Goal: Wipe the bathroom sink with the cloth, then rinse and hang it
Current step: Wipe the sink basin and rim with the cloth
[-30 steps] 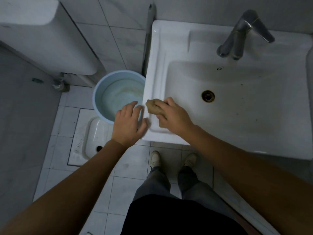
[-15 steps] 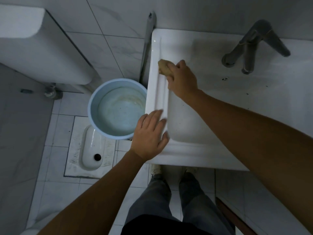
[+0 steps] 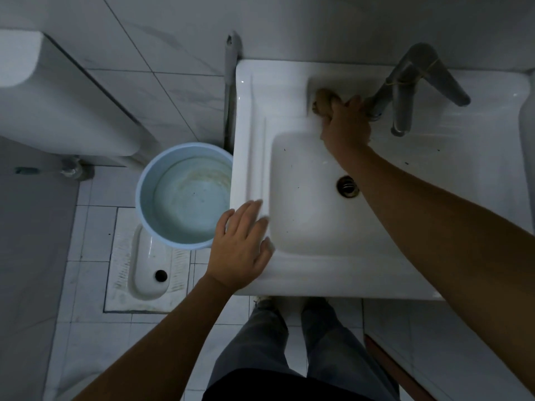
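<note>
crumpled tan cloth [image 3: 323,103] bunched in the clenched right hand [image 3: 346,125] on the back ledge of the glossy white rectangular sink [image 3: 318,273], beside the metal tap [image 3: 405,91], left hand [image 3: 241,247] flat and unclenched on the front left rim, round pale blue bucket [image 3: 185,195] alongside

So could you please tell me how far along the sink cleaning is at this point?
Wiping is under way: the right hand presses the bunched brown cloth on the back ledge of the white ceramic sink, beside the grey metal tap; the left hand rests on the front-left rim. Dark specks in the basin suggest it is uncleaned. No water runs; rinsing and hanging remain.
</note>
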